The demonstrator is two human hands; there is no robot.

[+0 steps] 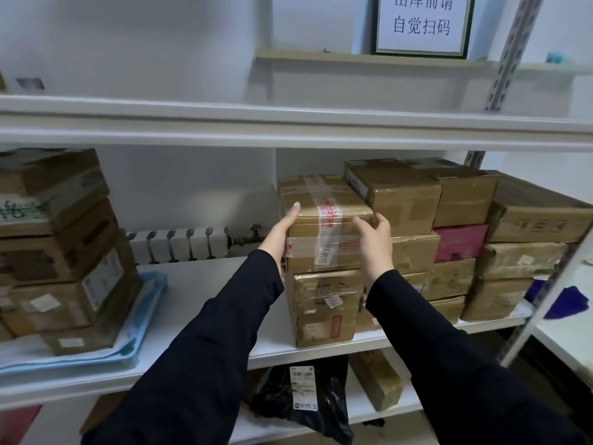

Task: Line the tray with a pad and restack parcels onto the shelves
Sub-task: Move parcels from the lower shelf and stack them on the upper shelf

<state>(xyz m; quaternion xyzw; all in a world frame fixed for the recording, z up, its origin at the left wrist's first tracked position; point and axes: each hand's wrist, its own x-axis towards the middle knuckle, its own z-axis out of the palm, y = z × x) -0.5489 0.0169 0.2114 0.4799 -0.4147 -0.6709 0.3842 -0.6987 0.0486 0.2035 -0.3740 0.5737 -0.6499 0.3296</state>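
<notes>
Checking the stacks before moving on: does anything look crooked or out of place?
The left-hand stack of boxes leans, its boxes twisted out of line, and the blue tray beneath it overhangs the shelf edge.

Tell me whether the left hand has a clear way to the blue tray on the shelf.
Probably yes: the left hand rests against the taped box, and bare shelf lies between it and the blue tray.

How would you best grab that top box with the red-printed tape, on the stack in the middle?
Take the taped box by its two short side faces, reaching from the front, as the left hand and right hand do. Its right side is crowded by neighbouring parcels, so probably slide it forward first.
</notes>
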